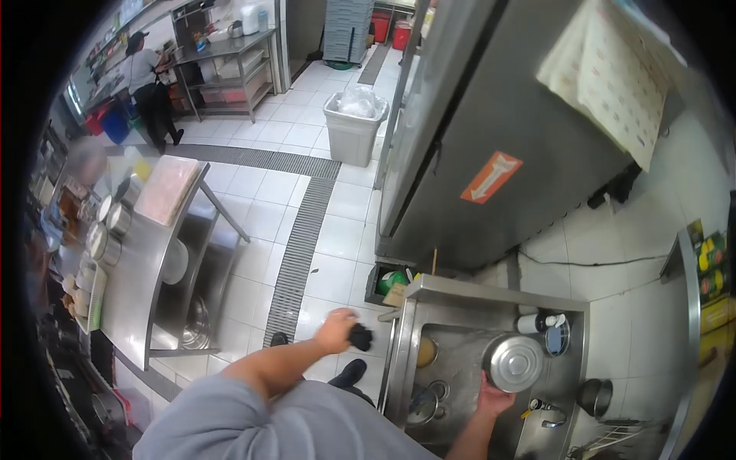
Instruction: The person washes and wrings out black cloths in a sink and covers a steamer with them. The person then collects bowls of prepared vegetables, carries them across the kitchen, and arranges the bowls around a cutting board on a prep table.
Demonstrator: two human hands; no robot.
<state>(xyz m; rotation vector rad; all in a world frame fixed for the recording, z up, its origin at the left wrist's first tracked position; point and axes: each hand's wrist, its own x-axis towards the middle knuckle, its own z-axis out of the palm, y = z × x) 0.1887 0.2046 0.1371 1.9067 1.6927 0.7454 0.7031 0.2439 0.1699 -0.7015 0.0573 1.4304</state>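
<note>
Over the stainless-steel sink point(464, 364) at the lower right, the right hand point(497, 397) supports a round metal pot point(515, 363), whose ringed base faces up towards the camera. The right forearm rises from the bottom edge; the hand sits at the pot's lower left, with fingers bent against its side. How far they reach beneath it is hidden.

To the left, outside the basin, the left hand point(335, 331) hangs above the tiled floor point(341, 230). The left arm, in a short grey sleeve, angles away from the body with the elbow bent, the hand near the sink's left edge. Its fingers are curled around a black wad point(360, 337); whether that is cloth or a scourer cannot be told.

Inside the sink, a yellowish bowl point(426, 351) lies along the left wall, with a metal bowl point(421, 408) nearer the body. Just beyond the pot are a dark bottle point(529, 323) and a strainer point(557, 337). Past the sink stands a grey refrigerator point(452, 215) bearing an orange arrow sticker point(491, 176). Farther left is a steel table point(138, 284) with metal pots point(106, 244) on it; a co-worker point(144, 77) stands at the back counter.
</note>
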